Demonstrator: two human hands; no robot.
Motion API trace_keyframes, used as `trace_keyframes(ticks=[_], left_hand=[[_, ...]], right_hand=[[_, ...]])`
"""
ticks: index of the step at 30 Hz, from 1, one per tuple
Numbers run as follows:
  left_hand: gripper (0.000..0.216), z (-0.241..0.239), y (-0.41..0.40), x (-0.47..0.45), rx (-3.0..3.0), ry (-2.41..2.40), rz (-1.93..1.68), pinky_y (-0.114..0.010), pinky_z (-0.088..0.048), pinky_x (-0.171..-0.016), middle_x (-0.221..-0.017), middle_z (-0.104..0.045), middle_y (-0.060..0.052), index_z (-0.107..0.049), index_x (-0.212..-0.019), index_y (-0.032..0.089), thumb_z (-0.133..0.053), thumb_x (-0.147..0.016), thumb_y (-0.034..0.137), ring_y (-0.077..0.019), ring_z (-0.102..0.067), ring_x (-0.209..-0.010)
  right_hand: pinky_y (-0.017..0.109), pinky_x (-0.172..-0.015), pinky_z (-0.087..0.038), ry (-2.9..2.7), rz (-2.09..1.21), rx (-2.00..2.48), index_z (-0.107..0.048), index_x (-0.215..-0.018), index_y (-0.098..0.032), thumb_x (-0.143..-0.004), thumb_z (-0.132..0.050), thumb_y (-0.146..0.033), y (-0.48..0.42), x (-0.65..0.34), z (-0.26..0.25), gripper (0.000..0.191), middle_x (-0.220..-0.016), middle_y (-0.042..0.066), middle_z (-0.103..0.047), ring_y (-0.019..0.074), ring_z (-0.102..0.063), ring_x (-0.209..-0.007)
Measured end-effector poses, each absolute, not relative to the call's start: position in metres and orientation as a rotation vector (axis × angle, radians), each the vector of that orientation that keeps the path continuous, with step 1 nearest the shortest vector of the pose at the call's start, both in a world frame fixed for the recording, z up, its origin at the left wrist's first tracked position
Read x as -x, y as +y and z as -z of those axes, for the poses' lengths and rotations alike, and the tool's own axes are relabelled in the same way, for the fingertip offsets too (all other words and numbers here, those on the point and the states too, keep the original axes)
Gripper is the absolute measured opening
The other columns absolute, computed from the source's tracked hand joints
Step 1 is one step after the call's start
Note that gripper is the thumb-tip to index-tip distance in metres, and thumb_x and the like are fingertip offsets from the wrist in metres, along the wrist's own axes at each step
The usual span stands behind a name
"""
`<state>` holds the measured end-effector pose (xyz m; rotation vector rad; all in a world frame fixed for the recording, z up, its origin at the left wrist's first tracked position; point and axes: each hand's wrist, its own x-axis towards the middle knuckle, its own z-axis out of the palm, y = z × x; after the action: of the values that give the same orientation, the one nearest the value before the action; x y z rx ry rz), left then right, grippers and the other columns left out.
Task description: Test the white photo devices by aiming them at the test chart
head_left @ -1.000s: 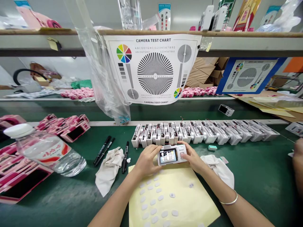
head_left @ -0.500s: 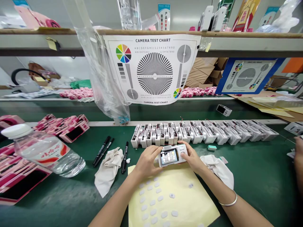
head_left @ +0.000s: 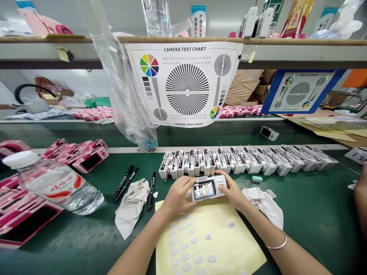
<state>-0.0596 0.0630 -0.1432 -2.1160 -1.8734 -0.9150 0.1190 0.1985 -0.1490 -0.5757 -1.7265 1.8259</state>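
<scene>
Water bottle [head_left: 54, 183] is lying on the green workbench [head_left: 315, 229] at far left, black markers [head_left: 124, 183] and a white cloth [head_left: 131, 208] are sitting beside it, and the left hand [head_left: 179, 194] and right hand [head_left: 233, 193] are grasping a small white camera [head_left: 204, 190], fingers [head_left: 221, 176] curled around its edges, over a yellow sheet [head_left: 229, 252], just in front of a row of camera bodies [head_left: 246, 160].

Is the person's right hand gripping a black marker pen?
No, the right hand and left hand both hold a small silver digital camera, while the black marker pens lie off to the left.
</scene>
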Motion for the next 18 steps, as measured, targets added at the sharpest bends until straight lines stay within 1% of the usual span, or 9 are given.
trace_keyframes(ticks=[6, 12, 15, 18], left_hand=[[0.056, 0.1428, 0.063, 0.0597, 2.113, -1.873, 0.928, -0.043, -0.048, -0.084, -0.108, -0.061, -0.014, -0.05, -0.118, 0.015, -0.064, -0.066, 0.03, -0.0277, -0.057, -0.098], [0.055, 0.1409, 0.0627, 0.0592, 2.121, -1.884, 0.932, -0.042, -0.049, -0.083, -0.106, -0.061, -0.014, -0.051, -0.117, 0.014, -0.064, -0.067, 0.032, -0.0274, -0.057, -0.096], [0.055, 0.141, 0.0627, 0.0603, 2.121, -1.897, 0.934, -0.043, -0.048, -0.084, -0.107, -0.061, -0.016, -0.052, -0.116, 0.011, -0.064, -0.066, 0.03, -0.0283, -0.056, -0.098], [0.054, 0.141, 0.0627, 0.0614, 2.115, -1.921, 0.945, -0.043, -0.048, -0.084, -0.107, -0.06, -0.016, -0.052, -0.116, 0.011, -0.064, -0.066, 0.028, -0.0284, -0.056, -0.098]], right_hand=[[0.033, -0.073, -0.049, -1.718, -1.817, 0.572, -0.047, -0.114, -0.021, -0.063, -0.058, -0.019, 0.1975, -0.1186, 0.1483, 0.052, -0.097, 0.003, -0.061, 0.0203, -0.059, -0.086], [0.033, -0.073, -0.05, -1.693, -1.849, 0.561, -0.048, -0.115, -0.022, -0.064, -0.059, -0.017, 0.1987, -0.119, 0.1517, 0.052, -0.099, 0.004, -0.061, 0.0201, -0.059, -0.087], [0.032, -0.074, -0.05, -1.668, -1.889, 0.546, -0.047, -0.117, -0.023, -0.065, -0.061, -0.018, 0.1996, -0.1191, 0.1536, 0.054, -0.102, 0.004, -0.062, 0.0207, -0.059, -0.09], [0.032, -0.071, -0.051, -1.635, -1.955, 0.529, -0.046, -0.119, -0.024, -0.066, -0.062, -0.022, 0.1996, -0.1194, 0.1527, 0.056, -0.106, 0.005, -0.061, 0.021, -0.059, -0.091]])
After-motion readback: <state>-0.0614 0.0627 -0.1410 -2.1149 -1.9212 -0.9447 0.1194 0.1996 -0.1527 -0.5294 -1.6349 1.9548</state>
